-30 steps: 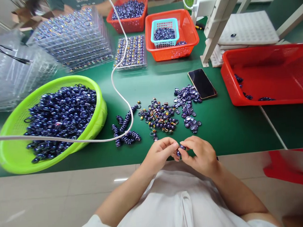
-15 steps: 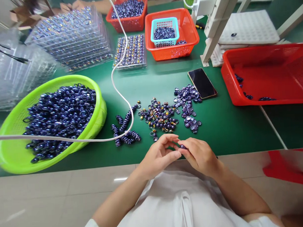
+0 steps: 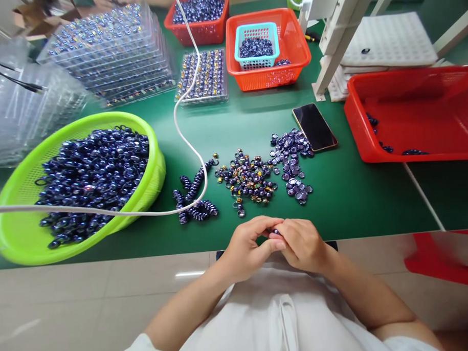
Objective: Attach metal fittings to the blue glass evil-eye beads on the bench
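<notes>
My left hand (image 3: 252, 246) and my right hand (image 3: 303, 244) meet at the table's front edge, fingertips closed around a small dark purple metallic piece (image 3: 276, 232). Fingers cover most of it, so its exact shape is hidden. Just beyond my hands lies a heap of small dark ball-shaped parts with gold and orange bits (image 3: 249, 180). To its right are loose dark purple caps (image 3: 295, 158), some with pale insides. Coiled rows of dark ringed pieces (image 3: 196, 187) lie to the left of the heap.
A green basket (image 3: 159, 163) full of dark ringed parts stands left, with a white cable (image 3: 180, 128) crossing over it. A phone (image 3: 314, 126) lies beside the caps. Red baskets (image 3: 249, 82), filled clear trays (image 3: 110, 57) and a metal post (image 3: 331, 54) stand farther back.
My left hand has closed in on the small piece, and both hands now press together around it. They have shifted slightly lower. The view has tilted a little.
</notes>
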{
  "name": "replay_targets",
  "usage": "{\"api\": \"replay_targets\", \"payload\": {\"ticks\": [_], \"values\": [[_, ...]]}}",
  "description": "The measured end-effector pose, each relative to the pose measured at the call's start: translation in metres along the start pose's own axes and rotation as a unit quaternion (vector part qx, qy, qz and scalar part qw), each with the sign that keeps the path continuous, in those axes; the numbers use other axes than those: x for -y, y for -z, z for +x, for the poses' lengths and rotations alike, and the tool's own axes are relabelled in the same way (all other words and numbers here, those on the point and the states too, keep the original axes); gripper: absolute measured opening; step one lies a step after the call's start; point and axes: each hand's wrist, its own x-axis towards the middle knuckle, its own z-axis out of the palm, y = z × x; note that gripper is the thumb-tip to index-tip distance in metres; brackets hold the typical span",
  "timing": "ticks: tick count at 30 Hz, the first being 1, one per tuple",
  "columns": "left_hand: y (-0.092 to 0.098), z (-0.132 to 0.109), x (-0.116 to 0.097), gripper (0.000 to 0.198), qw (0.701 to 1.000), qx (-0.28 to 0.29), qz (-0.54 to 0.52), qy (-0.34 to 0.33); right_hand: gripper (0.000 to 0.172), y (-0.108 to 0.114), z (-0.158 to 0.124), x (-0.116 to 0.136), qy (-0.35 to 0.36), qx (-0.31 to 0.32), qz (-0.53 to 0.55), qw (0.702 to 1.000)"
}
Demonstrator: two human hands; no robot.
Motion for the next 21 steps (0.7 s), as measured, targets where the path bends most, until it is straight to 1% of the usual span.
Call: {"api": "replay_targets", "payload": {"ticks": [3, 8, 11, 13, 15, 17, 19, 20, 21], "values": [[0.001, -0.001, 0.001, 0.027, 1.0, -0.007, -0.005, 0.007, 0.011, -0.003, -0.001, 0.0, -0.001, -0.002, -0.005, 1.0], [0.002, -0.003, 0.002, 0.028, 0.999, -0.016, -0.015, 0.03, 0.01, -0.009, -0.002, -0.001, 0.002, -0.005, 0.022, 1.0], [0.004, -0.004, 0.002, 0.033, 0.997, -0.026, -0.037, 0.055, 0.01, -0.012, 0.0, 0.0, -0.017, -0.005, 0.041, 0.999], [0.008, -0.005, 0.001, 0.038, 0.995, -0.036, -0.055, 0.074, 0.012, -0.012, 0.005, 0.003, -0.042, 0.003, 0.07, 0.997], [0.016, -0.007, 0.0, 0.047, 0.993, -0.045, -0.058, 0.089, 0.016, -0.011, 0.013, 0.007, -0.066, 0.031, 0.114, 0.991], [0.027, -0.011, -0.004, 0.051, 0.994, -0.052, -0.041, 0.09, 0.023, -0.008, 0.022, 0.012, -0.08, 0.085, 0.158, 0.981], [0.04, -0.018, -0.009, 0.045, 0.996, -0.054, -0.008, 0.069, 0.029, -0.005, 0.03, 0.014, -0.077, 0.144, 0.191, 0.968], [0.047, -0.021, -0.012, 0.038, 0.997, -0.058, 0.014, 0.053, 0.031, -0.003, 0.032, 0.013, -0.073, 0.159, 0.198, 0.965], [0.055, -0.025, -0.016, 0.032, 0.996, -0.068, 0.041, 0.036, 0.032, -0.001, 0.034, 0.011, -0.073, 0.156, 0.192, 0.966]]}}
